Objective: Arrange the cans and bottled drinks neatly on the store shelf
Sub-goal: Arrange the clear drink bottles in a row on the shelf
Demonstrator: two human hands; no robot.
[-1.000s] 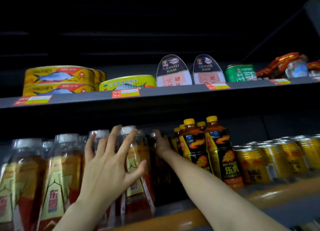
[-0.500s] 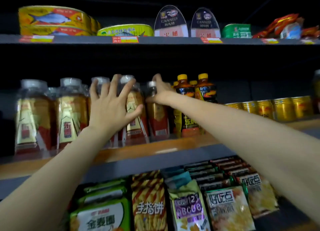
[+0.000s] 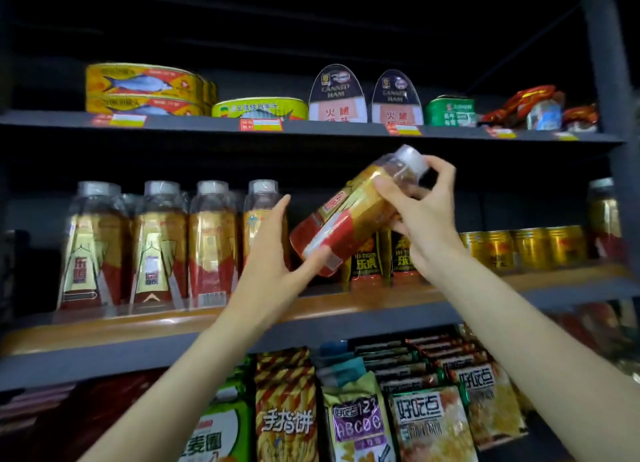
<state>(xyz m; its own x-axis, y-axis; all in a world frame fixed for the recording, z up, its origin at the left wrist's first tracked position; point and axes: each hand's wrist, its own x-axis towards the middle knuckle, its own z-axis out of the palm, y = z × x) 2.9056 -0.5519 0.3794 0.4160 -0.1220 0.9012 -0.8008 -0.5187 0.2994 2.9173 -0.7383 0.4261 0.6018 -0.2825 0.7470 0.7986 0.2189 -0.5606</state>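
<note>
A bottle is held tilted in front of the shelf, cap up-right. Its neck is gripped by the right hand; its base is gripped by the left hand. More bottles are ranged left of that hand, cans right of the other.

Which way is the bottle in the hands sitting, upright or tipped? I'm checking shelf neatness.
Tipped. The bottle slants, cap up to the right, base lower left, held off the shelf by the left hand and right hand.
</note>
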